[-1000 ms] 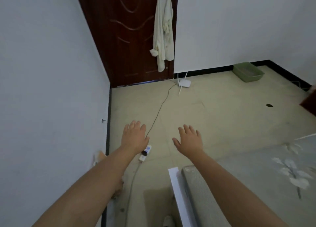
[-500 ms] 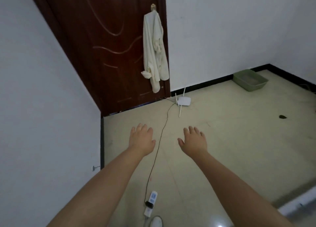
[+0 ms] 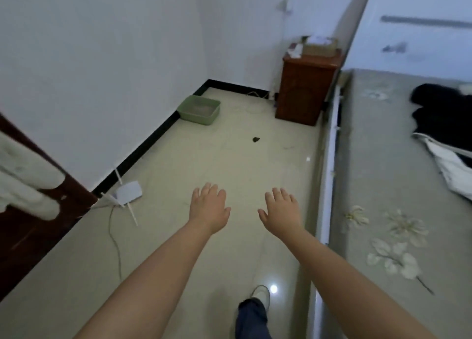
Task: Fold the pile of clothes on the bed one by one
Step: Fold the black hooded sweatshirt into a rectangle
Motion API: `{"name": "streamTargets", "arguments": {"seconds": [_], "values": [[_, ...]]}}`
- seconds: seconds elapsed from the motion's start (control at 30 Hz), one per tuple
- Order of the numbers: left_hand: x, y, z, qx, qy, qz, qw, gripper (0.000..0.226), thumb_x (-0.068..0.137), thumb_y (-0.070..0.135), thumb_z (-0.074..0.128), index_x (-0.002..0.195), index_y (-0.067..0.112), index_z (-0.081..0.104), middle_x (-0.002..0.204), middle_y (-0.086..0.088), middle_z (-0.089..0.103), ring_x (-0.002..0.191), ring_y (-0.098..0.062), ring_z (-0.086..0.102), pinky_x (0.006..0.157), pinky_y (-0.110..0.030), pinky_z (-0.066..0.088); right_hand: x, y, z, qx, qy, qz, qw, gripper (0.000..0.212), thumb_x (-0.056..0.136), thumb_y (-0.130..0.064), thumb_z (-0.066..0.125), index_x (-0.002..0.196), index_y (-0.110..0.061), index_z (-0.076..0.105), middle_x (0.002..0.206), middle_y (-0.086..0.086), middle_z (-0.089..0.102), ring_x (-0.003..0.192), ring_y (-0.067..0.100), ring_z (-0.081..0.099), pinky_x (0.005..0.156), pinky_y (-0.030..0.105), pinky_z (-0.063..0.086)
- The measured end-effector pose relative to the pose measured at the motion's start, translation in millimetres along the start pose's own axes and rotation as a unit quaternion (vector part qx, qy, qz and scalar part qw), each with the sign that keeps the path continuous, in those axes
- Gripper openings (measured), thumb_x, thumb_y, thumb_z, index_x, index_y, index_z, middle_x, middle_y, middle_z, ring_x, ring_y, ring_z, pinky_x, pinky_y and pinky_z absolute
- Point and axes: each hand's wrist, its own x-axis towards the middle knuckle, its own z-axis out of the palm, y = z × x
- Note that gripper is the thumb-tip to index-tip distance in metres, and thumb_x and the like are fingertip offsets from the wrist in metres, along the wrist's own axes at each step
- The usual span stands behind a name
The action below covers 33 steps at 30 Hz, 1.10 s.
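Note:
A bed (image 3: 378,175) with a grey flowered cover runs along the right side. On it at the far right lies a pile of clothes: dark garments (image 3: 444,113) and a white one (image 3: 452,167) below them, partly cut off by the frame edge. My left hand (image 3: 208,207) and my right hand (image 3: 282,211) are stretched out in front of me over the floor, palms down, fingers straight, holding nothing. Both hands are well left of the clothes and apart from the bed.
A brown bedside cabinet (image 3: 306,88) with a basket on top stands at the bed's head. A green tray (image 3: 199,110) sits by the wall. A white router (image 3: 127,193) with a cable lies near the dark door (image 3: 25,236). My leg and shoe (image 3: 255,310) are below.
The view has swung to the right: the door has slid to the left edge, and the bed with its clothes and the cabinet have come into sight. Both hands stay outstretched and empty.

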Motion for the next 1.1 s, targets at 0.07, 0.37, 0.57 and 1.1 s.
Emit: {"name": "streamTargets", "arguments": {"seconds": [0.07,0.37,0.57,1.1], "values": [[57.1,25.8,-5.5,0.01,0.003,0.049,0.999,0.051,0.093,0.039,0.036,0.137,0.011,0.03,0.148,-0.009,0.025,0.14,-0.024,0.014,0.111,-0.042,0.013,37.1,40.3,-6.4,-0.005,0.002,0.043,0.999,0.053,0.096,-0.041,0.032,0.138,-0.01,0.028,0.148,0.01,0.026,0.138,0.025,0.02,0.111,0.041,0.016],[290.5,113.1,-55.9,0.01,0.011,0.151,0.988,0.048,0.093,0.039,0.037,0.133,0.012,0.035,0.143,-0.006,0.032,0.137,-0.021,0.019,0.109,-0.039,0.017,188.2,188.2,-53.2,0.025,0.023,0.147,0.989,0.052,0.095,-0.04,0.034,0.136,-0.009,0.032,0.146,0.008,0.029,0.136,0.021,0.023,0.109,0.039,0.02],[451.9,158.9,-81.6,0.0,0.032,0.192,0.981,0.044,0.092,0.039,0.039,0.127,0.013,0.041,0.134,-0.005,0.041,0.13,-0.02,0.028,0.104,-0.034,0.023,311.8,278.8,-86.4,0.035,0.043,0.194,0.98,0.046,0.095,-0.037,0.035,0.131,-0.009,0.037,0.143,0.009,0.033,0.135,0.02,0.024,0.109,0.038,0.022],[873.2,456.7,-177.4,0.052,0.076,0.479,0.873,0.038,0.09,0.038,0.043,0.118,0.012,0.05,0.122,-0.004,0.052,0.119,-0.02,0.042,0.099,-0.033,0.032,489.8,604.0,-129.5,0.107,0.058,0.531,0.839,0.049,0.095,-0.038,0.037,0.135,-0.01,0.035,0.142,0.01,0.035,0.134,0.024,0.027,0.107,0.036,0.025]]}}
